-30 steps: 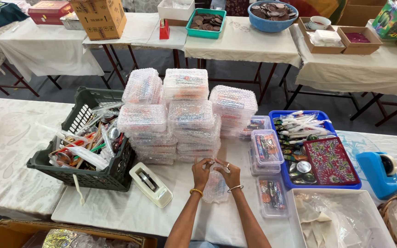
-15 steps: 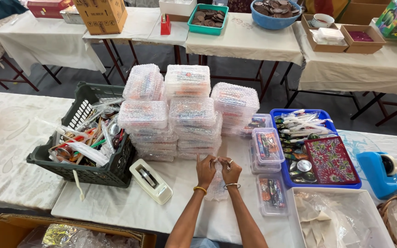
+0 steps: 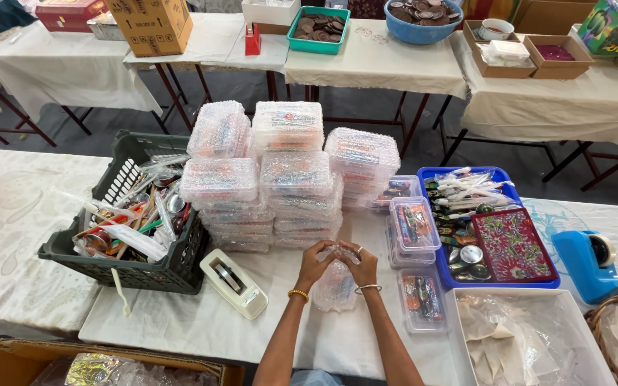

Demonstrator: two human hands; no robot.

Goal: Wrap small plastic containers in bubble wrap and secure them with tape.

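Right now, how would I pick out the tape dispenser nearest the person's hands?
Start at the dark green crate on the near white table. Just to its right, left of the left hand, lies a flat cream tape dispenser, angled on the cloth. The other dispenser is bright blue and sits far right, beyond the blue tray.

We record two bare forearms, unsleeved from the elbow down, entering from the lower edge of the view. Left hand [image 3: 314, 264]: at the wrist just behind the grip we note one beaded, gold-coloured bangle, close-fitting, and we see no ring on the fingers that show. Right hand [image 3: 361, 266]: at the wrist just behind the grip we note one thin, plain silver-coloured bangle, looser in fit, and on a finger at the grip itself one small pale ring, its detail too small for us to make out.
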